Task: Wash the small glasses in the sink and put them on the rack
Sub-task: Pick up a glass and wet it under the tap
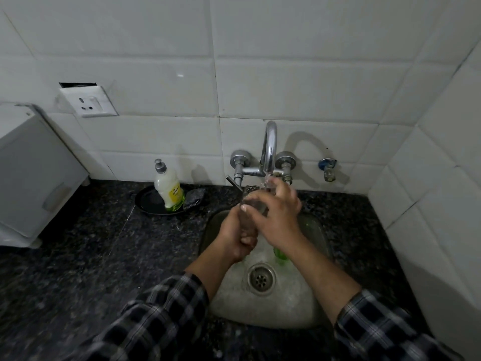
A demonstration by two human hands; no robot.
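The work is in mid-wash, as far as can be judged: a small clear drinking glass [247, 217] is held above the steel sink basin [260, 308], just under the spout of the curved chrome wall tap [269, 149] at twelve o'clock of the basin, where a little water appears to run. The left hand [238, 237] has its fingers curled round the lower part of the glass and clamps it firmly. The right hand [277, 213] lies over the upper part with its thumb across the front. Its fingers are blurred, but they seem to wrap the glass too, as if rubbing or rinsing it. No foam shows, so whether this is soaping or rinsing cannot be told. Down in the basin, at about two o'clock of the round metal drain [261, 280], lies a small green translucent object [280, 254], partly hidden by the right wrist. It may be another glass waiting its turn, though that is not certain. At ten o'clock of the basin, on the dark speckled stone counter [78, 256], a pale yellow bottle of dish soap with a grey cap [169, 188] stands on a black round dish [148, 204], with a dark scouring pad [194, 198] beside it. No rack is in view and no washed glass can be seen set aside, so the racking step, and likely more washing, is left to do.
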